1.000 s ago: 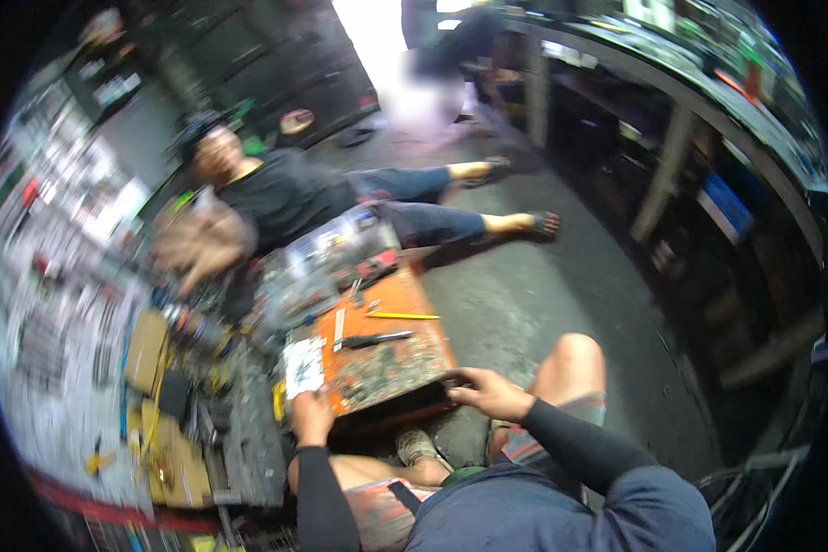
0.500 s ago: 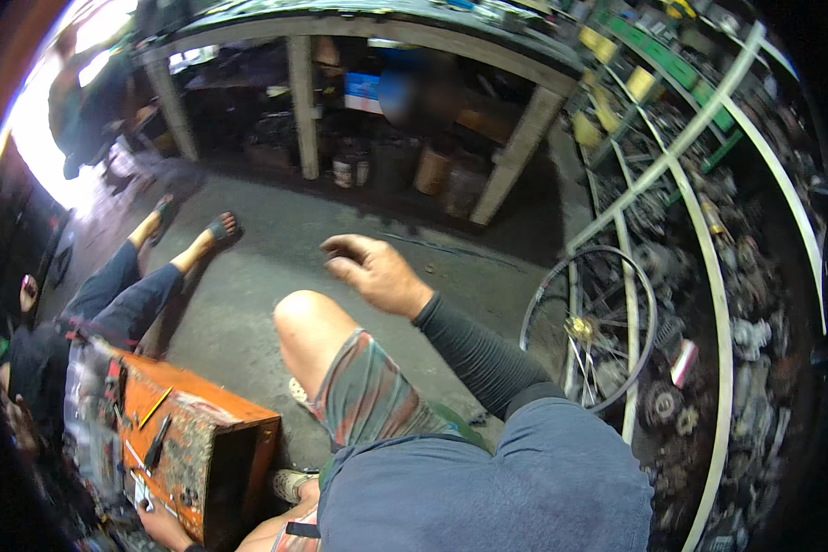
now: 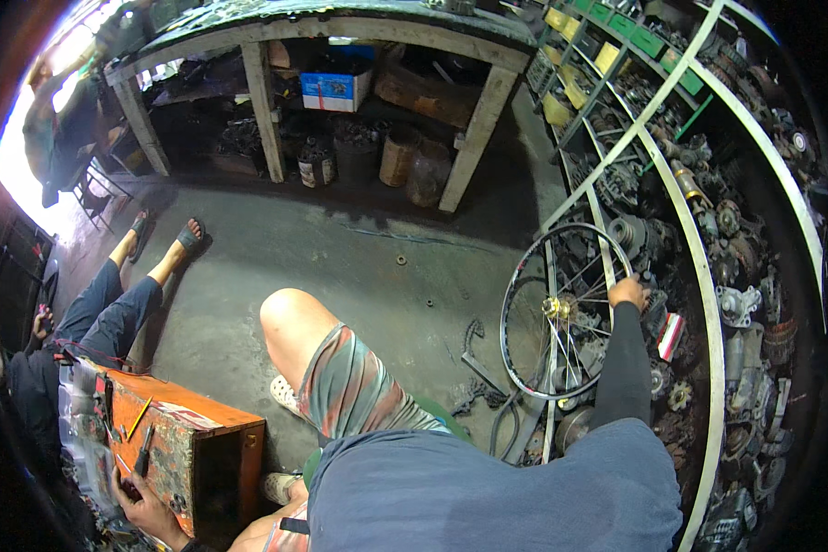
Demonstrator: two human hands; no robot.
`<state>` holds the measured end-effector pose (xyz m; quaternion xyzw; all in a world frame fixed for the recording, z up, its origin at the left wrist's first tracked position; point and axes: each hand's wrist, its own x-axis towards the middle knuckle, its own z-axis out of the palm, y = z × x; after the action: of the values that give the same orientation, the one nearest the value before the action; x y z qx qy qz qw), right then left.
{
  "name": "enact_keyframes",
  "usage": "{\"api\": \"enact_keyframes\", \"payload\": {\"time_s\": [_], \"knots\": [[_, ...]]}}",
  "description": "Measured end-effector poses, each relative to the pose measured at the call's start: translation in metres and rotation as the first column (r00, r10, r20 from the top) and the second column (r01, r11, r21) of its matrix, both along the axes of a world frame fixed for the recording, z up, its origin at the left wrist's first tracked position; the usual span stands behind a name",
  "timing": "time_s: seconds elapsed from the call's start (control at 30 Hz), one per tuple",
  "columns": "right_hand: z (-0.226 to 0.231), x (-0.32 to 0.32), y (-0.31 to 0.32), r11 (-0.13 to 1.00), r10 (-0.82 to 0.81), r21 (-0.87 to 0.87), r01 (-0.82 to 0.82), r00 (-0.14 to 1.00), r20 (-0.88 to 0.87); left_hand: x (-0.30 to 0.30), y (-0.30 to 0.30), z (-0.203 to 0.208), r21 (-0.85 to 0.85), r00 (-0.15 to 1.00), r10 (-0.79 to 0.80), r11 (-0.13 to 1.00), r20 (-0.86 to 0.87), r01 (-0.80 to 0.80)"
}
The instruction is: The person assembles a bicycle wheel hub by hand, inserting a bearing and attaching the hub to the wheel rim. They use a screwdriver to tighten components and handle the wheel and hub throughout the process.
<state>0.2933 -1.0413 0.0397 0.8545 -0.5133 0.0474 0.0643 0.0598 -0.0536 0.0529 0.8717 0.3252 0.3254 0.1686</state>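
My right hand (image 3: 628, 293) is at the right-hand edge of a black-rimmed spoked wheel (image 3: 511, 317) with a gold hub. Its fingers look curled round the rim, though their tips are partly hidden. My left hand (image 3: 154, 517) rests at the near end of a worn orange box (image 3: 235, 421), thumb and fingers apart, with nothing clearly held. Just beyond its fingertips lies a black-handled screwdriver (image 3: 144, 451). A yellow pencil-like stick (image 3: 139, 417) is farther along the box top.
Metal racks (image 3: 699, 258) packed with greasy machine parts run down the right. A chain (image 3: 474, 336) and small round parts lie on the floor. A heavy workbench (image 3: 386, 29) stands ahead, with a blue-and-white carton (image 3: 333, 92) beneath. Another person's legs (image 3: 124, 304) stretch out at left.
My right hand has swung from above my knee out to the wheel on the right. My left hand's fingers have spread by the screwdriver. The view has shifted slightly right.
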Motion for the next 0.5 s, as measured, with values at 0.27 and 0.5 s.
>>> {"api": "enact_keyframes", "payload": {"time_s": [0.27,0.5], "knots": [[-0.013,-0.005,0.002,0.962,0.124,-0.243,-0.12,0.992,0.002,-0.008,-0.028,-0.009,-0.097,0.992,-0.065,0.992,0.109,0.076],[-0.023,0.057,0.064,0.919,0.391,-0.042,-0.391,0.898,0.203,-0.026,-0.05,-0.023,-0.094,0.99,0.001,0.996,0.141,0.012]]}}
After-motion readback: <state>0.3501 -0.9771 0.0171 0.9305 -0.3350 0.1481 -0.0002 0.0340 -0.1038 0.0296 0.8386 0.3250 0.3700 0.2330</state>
